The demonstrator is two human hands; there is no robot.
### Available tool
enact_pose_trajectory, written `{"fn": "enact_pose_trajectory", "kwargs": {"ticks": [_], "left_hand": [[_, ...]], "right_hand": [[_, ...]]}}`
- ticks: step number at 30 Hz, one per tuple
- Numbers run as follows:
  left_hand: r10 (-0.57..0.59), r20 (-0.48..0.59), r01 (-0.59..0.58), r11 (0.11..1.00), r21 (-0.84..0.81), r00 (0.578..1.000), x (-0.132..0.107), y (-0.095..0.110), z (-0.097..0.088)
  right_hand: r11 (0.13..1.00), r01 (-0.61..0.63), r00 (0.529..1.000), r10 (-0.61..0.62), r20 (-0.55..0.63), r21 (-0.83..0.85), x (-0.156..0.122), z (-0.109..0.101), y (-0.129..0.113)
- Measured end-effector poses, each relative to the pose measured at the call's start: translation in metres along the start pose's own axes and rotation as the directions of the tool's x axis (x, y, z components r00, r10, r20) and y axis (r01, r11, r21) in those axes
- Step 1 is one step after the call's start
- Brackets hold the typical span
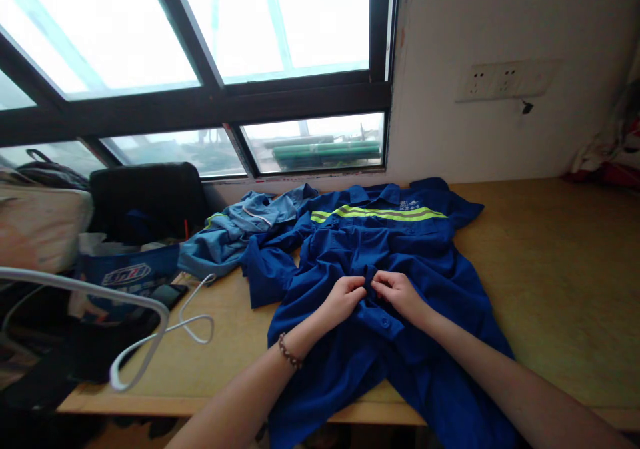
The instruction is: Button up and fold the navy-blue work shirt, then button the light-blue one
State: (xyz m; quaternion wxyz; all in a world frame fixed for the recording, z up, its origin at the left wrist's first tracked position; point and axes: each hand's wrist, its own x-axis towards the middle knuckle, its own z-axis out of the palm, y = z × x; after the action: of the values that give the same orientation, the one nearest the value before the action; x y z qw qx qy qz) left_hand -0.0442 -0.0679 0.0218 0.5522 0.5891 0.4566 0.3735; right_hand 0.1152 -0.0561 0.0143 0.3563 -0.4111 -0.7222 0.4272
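Note:
A dark blue work shirt (330, 249) with a yellow-green reflective stripe lies spread on the wooden table, collar toward the window. Its lower part hangs over the front edge. At the middle of its front, my left hand (346, 297) is closed in a pinch on the shirt's cloth. Just beside it, my right hand (400, 294) pinches the same raised fold from the other side. A button (385, 323) shows on the front flap below my right hand. The fingertips partly hide the cloth between them.
A lighter blue garment (235, 226) lies crumpled at the left of the shirt. A white cable (165, 326) loops over the left side of the table (550, 289). Bags and a black chair back (150, 199) stand at the left. Sockets (505, 80) are on the wall.

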Motion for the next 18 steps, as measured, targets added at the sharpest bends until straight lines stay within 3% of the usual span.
{"fn": "enact_pose_trajectory", "kwargs": {"ticks": [4, 7, 10, 12, 15, 18], "left_hand": [[-0.036, 0.036, 0.037, 0.999, -0.012, 0.999, 0.001, 0.000, -0.003], [-0.040, 0.061, 0.042, 0.999, -0.033, 0.997, 0.001, 0.001, -0.003], [-0.041, 0.052, 0.045, 0.996, -0.077, 0.998, -0.001, 0.005, -0.002], [-0.051, 0.025, 0.053, 0.994, -0.095, 0.998, -0.001, 0.008, -0.001], [-0.060, -0.004, 0.059, 0.993, -0.101, 0.998, -0.001, 0.010, 0.001], [-0.068, 0.000, 0.067, 0.989, -0.130, 0.998, -0.001, 0.009, 0.001]], "right_hand": [[0.950, -0.175, 0.982, 0.151, 0.110, 0.260, 0.003, 0.002, 0.003], [0.937, -0.194, 0.978, 0.164, 0.127, 0.289, 0.001, 0.003, -0.001], [0.996, -0.015, 1.000, 0.016, -0.005, 0.083, -0.004, 0.003, -0.008], [0.981, 0.136, 0.983, -0.151, -0.108, -0.136, -0.008, 0.002, -0.012], [0.866, 0.268, 0.930, -0.347, -0.120, -0.423, -0.012, 0.002, -0.012], [0.733, 0.312, 0.900, -0.431, -0.058, -0.604, -0.014, 0.002, -0.009]]}}
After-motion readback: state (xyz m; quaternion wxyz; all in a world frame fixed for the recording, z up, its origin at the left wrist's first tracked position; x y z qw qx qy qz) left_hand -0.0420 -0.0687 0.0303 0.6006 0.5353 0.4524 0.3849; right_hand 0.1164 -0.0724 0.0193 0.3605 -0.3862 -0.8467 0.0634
